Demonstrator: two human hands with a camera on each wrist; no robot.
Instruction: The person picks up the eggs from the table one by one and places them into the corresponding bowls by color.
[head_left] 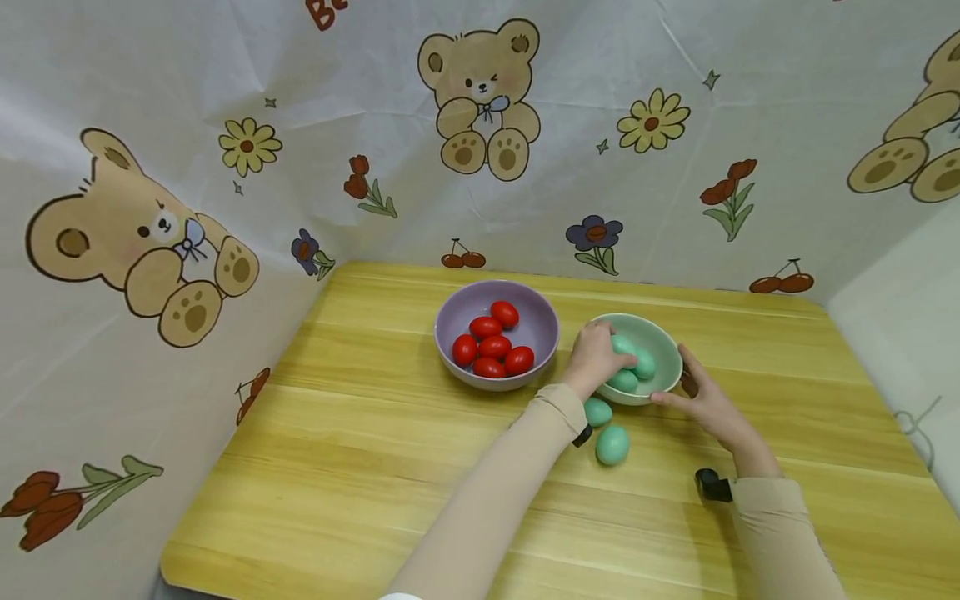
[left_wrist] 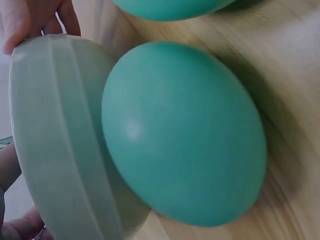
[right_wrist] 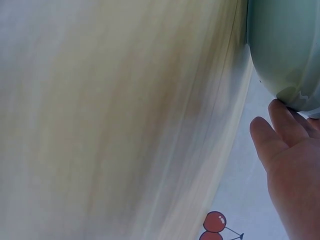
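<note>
A pale green bowl at right of centre holds several green eggs. My left hand reaches over its left rim, with thumb and fingers around a green egg inside. My right hand holds the bowl's right side, thumb at the front rim and fingers along the outer wall. In the right wrist view, fingertips touch the bowl's wall. Two more green eggs lie on the table in front of the bowl; one looms large beside the bowl in the left wrist view.
A purple bowl with several red eggs stands left of the green bowl. The wooden table backs onto a cloth printed with bears and flowers. A black wrist device is at the right sleeve.
</note>
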